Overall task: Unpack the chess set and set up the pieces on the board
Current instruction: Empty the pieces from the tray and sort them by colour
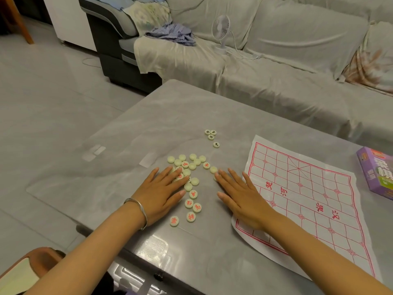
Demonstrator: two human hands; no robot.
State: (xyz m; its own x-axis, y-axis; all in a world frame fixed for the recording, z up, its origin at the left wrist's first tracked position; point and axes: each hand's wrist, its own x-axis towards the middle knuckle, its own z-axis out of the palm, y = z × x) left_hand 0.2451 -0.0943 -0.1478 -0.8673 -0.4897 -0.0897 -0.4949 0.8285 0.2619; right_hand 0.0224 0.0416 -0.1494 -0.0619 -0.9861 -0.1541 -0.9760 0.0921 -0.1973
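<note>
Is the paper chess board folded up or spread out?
Spread out. The board lies open on the table, its red grid showing, slightly wrinkled; the pieces lie beside it, none on it.

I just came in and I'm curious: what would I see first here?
First, the heap of round cream chess pieces, some marked red, in the middle of the grey table, with the left hand flat on it. The right hand lies flat at the edge of the white paper board with red lines, and a purple cardboard box sits at the far right.
</note>
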